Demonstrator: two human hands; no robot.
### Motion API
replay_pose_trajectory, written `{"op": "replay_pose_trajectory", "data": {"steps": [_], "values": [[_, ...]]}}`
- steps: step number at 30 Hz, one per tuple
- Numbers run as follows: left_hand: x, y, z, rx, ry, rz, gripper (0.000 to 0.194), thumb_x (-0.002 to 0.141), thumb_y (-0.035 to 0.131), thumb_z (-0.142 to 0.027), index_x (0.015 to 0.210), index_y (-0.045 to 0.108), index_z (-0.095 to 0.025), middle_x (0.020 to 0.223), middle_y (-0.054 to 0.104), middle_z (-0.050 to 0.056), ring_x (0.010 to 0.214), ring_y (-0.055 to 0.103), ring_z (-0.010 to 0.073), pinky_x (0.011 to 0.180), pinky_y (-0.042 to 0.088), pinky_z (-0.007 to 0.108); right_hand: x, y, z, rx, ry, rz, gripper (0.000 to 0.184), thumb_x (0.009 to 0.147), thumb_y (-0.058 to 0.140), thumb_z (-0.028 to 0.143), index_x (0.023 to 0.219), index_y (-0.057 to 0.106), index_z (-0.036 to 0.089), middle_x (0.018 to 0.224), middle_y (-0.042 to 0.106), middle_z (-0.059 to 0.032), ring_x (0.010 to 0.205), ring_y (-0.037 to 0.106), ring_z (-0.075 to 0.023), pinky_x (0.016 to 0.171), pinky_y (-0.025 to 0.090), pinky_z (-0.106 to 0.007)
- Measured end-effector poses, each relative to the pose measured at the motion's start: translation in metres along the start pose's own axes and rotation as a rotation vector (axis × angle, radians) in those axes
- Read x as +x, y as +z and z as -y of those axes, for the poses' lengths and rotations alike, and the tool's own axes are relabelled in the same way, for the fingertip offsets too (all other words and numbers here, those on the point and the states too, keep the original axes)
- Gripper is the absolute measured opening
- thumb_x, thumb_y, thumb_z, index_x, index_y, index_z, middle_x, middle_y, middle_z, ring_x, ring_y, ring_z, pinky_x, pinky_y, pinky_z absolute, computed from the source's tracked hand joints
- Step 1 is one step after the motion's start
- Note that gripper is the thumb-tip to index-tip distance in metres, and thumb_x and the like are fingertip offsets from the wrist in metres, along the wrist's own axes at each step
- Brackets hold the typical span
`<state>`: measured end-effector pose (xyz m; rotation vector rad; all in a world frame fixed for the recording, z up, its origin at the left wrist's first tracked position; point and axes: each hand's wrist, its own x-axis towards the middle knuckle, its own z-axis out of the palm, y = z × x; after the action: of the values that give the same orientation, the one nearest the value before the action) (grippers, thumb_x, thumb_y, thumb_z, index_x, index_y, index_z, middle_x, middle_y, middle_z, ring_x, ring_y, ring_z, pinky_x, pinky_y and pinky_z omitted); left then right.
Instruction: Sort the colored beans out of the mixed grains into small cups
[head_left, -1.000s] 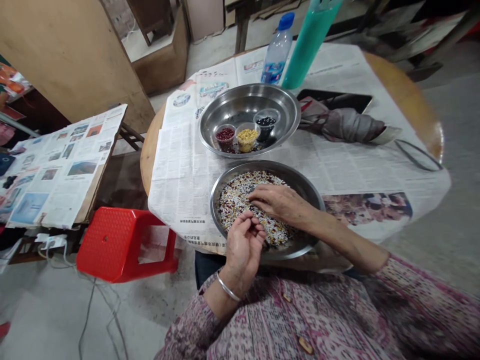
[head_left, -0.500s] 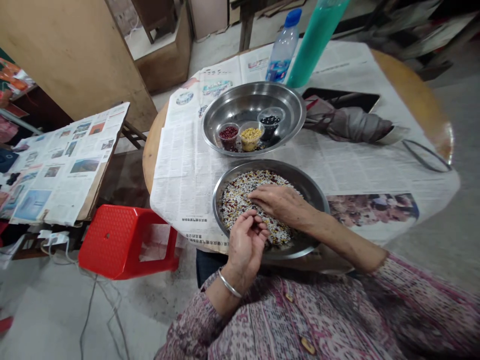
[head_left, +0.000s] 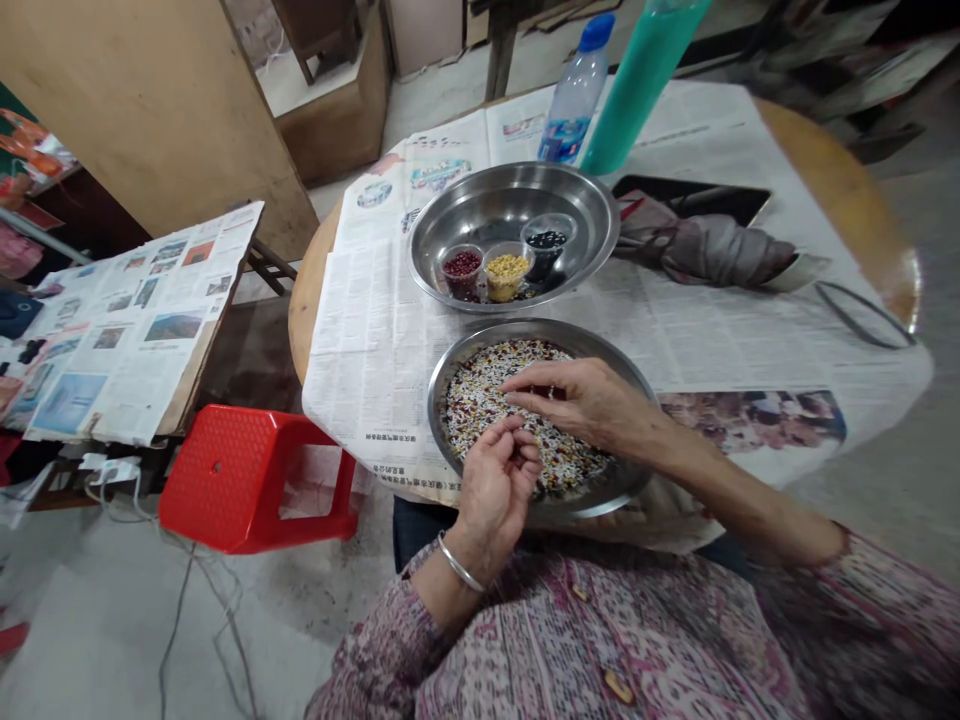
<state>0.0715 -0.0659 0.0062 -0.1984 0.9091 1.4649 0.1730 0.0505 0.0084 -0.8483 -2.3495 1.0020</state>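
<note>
A steel basin (head_left: 637,480) near me holds a spread of mixed grains and beans (head_left: 484,385), white, yellow, dark red and black. My left hand (head_left: 499,475), with a silver bangle at the wrist, lies palm up over the basin's near side. Its fingers curl inward, and whatever is in the palm is hidden. Above the grains is my right hand (head_left: 581,400), thumb and fingers stretched forward with a gap between them; I make out nothing in it. Behind stands a second steel basin (head_left: 465,210) with cups of red beans (head_left: 461,265), yellow beans (head_left: 507,275) and black beans (head_left: 546,243).
Newspaper (head_left: 360,330) covers the round table. A blue-capped bottle (head_left: 574,95), a green bottle (head_left: 641,90) and a folded grey umbrella (head_left: 720,248) lie or stand at the back. A red stool (head_left: 232,480) is at left.
My right hand has lifted off the grains a little, and its thumb and fingers have parted. My left hand stays in nearly the same place, its fingers slightly more curled.
</note>
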Motion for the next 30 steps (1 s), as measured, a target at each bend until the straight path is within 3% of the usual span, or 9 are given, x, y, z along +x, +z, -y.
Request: {"op": "replay_pose_trajectory", "data": {"steps": [7,12,15,20,25,30], "values": [[-0.004,0.000,-0.004,0.097,-0.078,0.023,0.007,0.077,0.066,-0.004,0.079,0.064,-0.010,0.072,0.058,0.002,0.058,0.049,0.0045,0.052,0.036,0.013,0.052,0.024,0.003,-0.307,-0.239,0.330,0.022,0.087,0.057,0.010,0.089,0.077,0.019,0.092,0.074,-0.0063,0.083,0.065,-0.0173,0.072,0.043,-0.027],[-0.005,-0.003,-0.003,0.109,-0.087,0.055,0.005,0.076,0.063,-0.005,0.078,0.064,-0.010,0.071,0.058,0.001,0.058,0.049,0.0046,0.054,0.038,0.014,0.064,0.037,0.008,-0.433,-0.406,0.462,0.022,0.089,0.056,0.009,0.085,0.075,0.019,0.092,0.071,-0.0078,0.085,0.061,-0.0189,0.072,0.041,-0.029],[-0.004,-0.005,-0.003,0.122,-0.085,0.077,0.006,0.075,0.065,-0.006,0.080,0.066,-0.010,0.072,0.059,0.001,0.058,0.050,0.0048,0.054,0.038,0.014,0.062,0.035,0.005,-0.475,-0.382,0.443,0.022,0.089,0.053,0.007,0.080,0.071,0.017,0.087,0.068,-0.0084,0.079,0.059,-0.0176,0.070,0.040,-0.029],[-0.006,-0.005,-0.003,0.123,-0.074,0.073,0.009,0.076,0.069,-0.007,0.084,0.066,-0.010,0.073,0.059,0.002,0.060,0.051,0.0053,0.058,0.041,0.015,0.050,0.023,-0.018,-0.448,-0.231,0.280,0.022,0.089,0.049,0.010,0.085,0.069,0.018,0.087,0.069,-0.0076,0.075,0.059,-0.0162,0.070,0.040,-0.028],[-0.007,-0.003,-0.003,0.093,-0.061,0.065,0.009,0.078,0.066,-0.004,0.086,0.066,-0.009,0.074,0.059,0.002,0.061,0.052,0.0054,0.059,0.041,0.015,0.038,0.015,-0.034,-0.273,-0.180,0.129,0.021,0.089,0.051,0.015,0.089,0.072,0.018,0.091,0.072,-0.0079,0.082,0.063,-0.0182,0.076,0.044,-0.029],[-0.006,-0.005,-0.002,0.124,-0.040,0.084,0.009,0.078,0.065,-0.004,0.085,0.066,-0.009,0.073,0.060,0.002,0.061,0.053,0.0054,0.059,0.040,0.015,0.046,0.024,-0.023,-0.150,-0.265,0.229,0.020,0.086,0.057,0.015,0.090,0.075,0.019,0.089,0.073,-0.0058,0.079,0.064,-0.0160,0.073,0.045,-0.027]]}}
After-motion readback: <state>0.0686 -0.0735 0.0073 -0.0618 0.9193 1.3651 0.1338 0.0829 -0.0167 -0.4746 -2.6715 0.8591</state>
